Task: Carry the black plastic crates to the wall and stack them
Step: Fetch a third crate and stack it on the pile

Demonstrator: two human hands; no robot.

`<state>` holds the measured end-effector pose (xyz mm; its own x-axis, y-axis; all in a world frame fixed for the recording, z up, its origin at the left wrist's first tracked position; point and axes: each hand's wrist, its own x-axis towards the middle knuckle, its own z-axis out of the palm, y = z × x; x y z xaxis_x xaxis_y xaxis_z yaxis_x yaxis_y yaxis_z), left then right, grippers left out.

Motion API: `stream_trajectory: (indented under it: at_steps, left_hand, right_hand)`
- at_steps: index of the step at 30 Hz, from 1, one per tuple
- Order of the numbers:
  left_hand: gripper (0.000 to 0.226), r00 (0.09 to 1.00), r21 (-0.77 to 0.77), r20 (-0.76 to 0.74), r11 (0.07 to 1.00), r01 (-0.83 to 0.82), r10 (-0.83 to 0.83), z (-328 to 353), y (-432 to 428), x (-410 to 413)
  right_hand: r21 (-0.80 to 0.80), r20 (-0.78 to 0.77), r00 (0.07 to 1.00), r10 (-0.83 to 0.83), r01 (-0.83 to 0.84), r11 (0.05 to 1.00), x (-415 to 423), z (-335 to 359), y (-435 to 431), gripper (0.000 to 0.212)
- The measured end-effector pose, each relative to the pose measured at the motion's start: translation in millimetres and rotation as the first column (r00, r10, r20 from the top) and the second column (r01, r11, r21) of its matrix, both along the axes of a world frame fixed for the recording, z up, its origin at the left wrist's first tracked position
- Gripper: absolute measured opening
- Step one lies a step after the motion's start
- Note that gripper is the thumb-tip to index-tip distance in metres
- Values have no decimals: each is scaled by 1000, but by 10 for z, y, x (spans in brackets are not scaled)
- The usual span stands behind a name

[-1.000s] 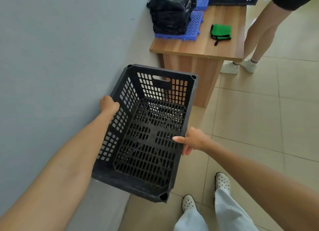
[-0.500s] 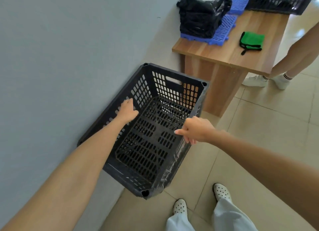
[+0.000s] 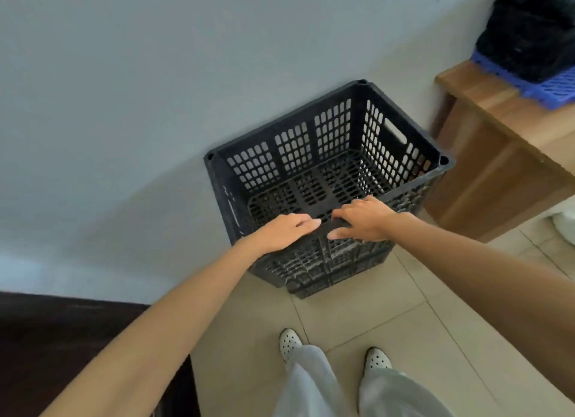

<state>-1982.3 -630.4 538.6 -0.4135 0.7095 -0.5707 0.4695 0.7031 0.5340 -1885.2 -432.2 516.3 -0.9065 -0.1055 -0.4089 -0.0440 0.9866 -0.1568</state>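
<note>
Watching through the head camera, I am seeing the black crate [image 3: 295,155] sitting upright on the floor [image 3: 373,310], its far side lying against the wall [image 3: 155,105] or just beside it — I cannot tell whether the two are touching. It is standing left of the wooden desk [image 3: 497,167], near it but apart. Both hands are meeting on the middle of the crate's near rim, close together. The left hand [image 3: 284,231] is lying over the rim with its fingers fairly straight, while the right hand [image 3: 365,220] is curling round the rim, thumb on the outside and fingers inside. No second crate is showing under or in this one, so I am judging that this is the bottom of the stack being seated at the wall. The step in hand, as I am reading it, is the final squaring up. Next I am expecting to need a release of both hands, a turn away, and a walk for another crate — which will have to come down with its corners lined up on this rim.
</note>
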Motion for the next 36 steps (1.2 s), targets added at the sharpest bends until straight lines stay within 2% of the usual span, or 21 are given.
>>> stream_trajectory:
  at_steps: [1,3,6,8,15,20,24,30,34,35,36]
  left_hand:
    - [48,999,-14,-39,1000,15,-16,-43,-130,119]
    - [45,979,-19,-206,1000,0,-4,-157,-338,318]
    - [44,889,18,-458,1000,-18,24,-254,-400,411]
    - [43,854,17,-521,1000,13,-2,-250,-354,320]
    - [37,901,-50,-429,998,39,-57,-280,-362,211]
    - [38,938,-49,-346,999,-13,-5,-256,-330,165]
    - [38,927,-56,-376,998,-7,-15,-306,-366,285]
    - [44,957,-57,-289,998,-37,19,-293,-351,204]
    - [49,988,-9,-150,1000,-23,22,-311,-426,81]
    - [49,984,7,-179,1000,3,-1,-311,-470,2]
    - [47,963,21,-269,999,33,-26,-316,-530,-115]
  right_hand:
    - [2,-15,1000,28,-28,1000,-3,-7,10,65]
    - [28,-54,997,46,-44,999,-20,-13,12,62]
    - [85,-125,991,38,-28,996,-48,-26,37,62]
    - [111,-165,986,15,4,994,-98,-29,50,64]
    - [108,-224,974,24,0,994,-120,-196,32,67]
    - [81,-127,992,-8,19,997,-183,-139,60,70]
    - [80,-227,974,-1,20,997,-6,-283,13,66]
    - [39,-47,999,9,-8,999,-133,-150,48,70]
    - [-10,-87,995,-55,54,999,-226,-126,-141,76]
    - [-31,-104,993,-64,61,998,-272,-126,-241,75]
    - [-57,-118,991,-66,59,997,-337,-123,-356,73]
